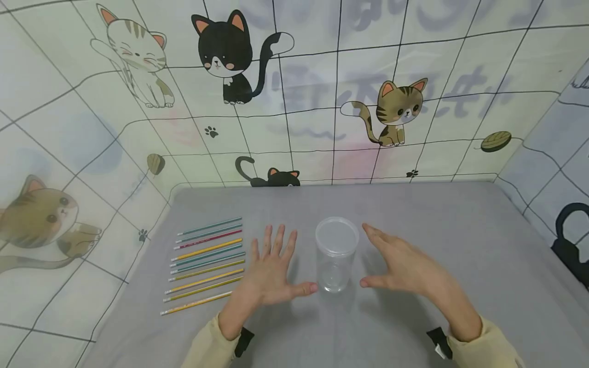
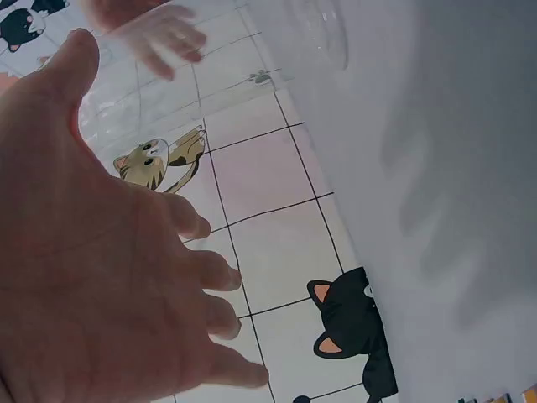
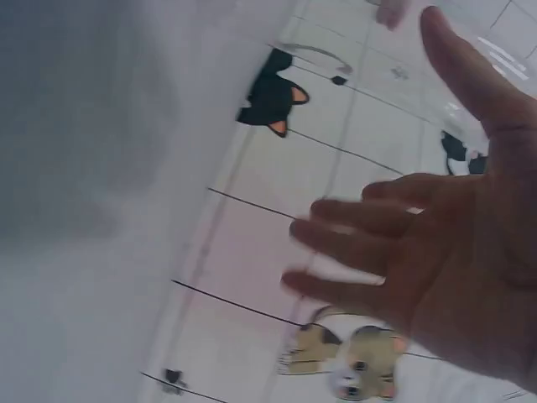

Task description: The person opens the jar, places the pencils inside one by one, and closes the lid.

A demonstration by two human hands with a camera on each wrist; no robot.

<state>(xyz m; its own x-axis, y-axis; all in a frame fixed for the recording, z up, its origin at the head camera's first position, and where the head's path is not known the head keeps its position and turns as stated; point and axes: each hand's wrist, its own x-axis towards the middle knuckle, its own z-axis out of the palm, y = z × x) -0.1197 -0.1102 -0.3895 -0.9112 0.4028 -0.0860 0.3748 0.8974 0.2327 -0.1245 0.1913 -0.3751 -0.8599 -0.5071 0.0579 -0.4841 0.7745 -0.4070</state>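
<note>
A clear plastic cup with a translucent round lid stands upright between the two hands in the head view. To its left, my left hand is spread wide, fingers straight, with the thumb tip close beside the cup's lower wall. My right hand is on the other side, thumb and fingers apart, a gap showing between them and the cup. Neither hand holds anything. In the left wrist view the left palm shows bare; the right wrist view shows the right palm the same way.
Several pencils, teal, yellow and one red, lie in a row left of the left hand on the grey cloth. A cat-printed curtain rises behind and at both sides. A black strap-like object is at the right edge.
</note>
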